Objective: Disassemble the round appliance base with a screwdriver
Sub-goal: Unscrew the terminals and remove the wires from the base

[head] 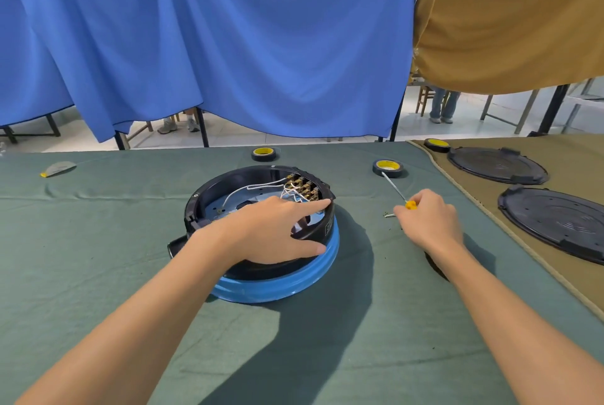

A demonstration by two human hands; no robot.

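The round appliance base (228,287) sits in the middle of the green cloth, black on top with a blue ring below. Its inside lies open, showing white wires and brass terminals (302,187). My left hand (271,231) rests on the base's near right rim, index finger stretched to the right edge and thumb pressed on the outer wall. To the right of the base, my right hand (428,220) grips the yellow handle of a screwdriver (394,187) just above the cloth, its shaft pointing away. Small loose screws (389,215) lie by that hand.
Two black-and-yellow tape rolls (264,154) (388,168) lie behind the base, a third (436,145) at the back right. Two black round covers (496,165) (555,221) lie on the tan cloth at right. A grey scrap (58,168) lies far left. Blue and tan curtains hang behind.
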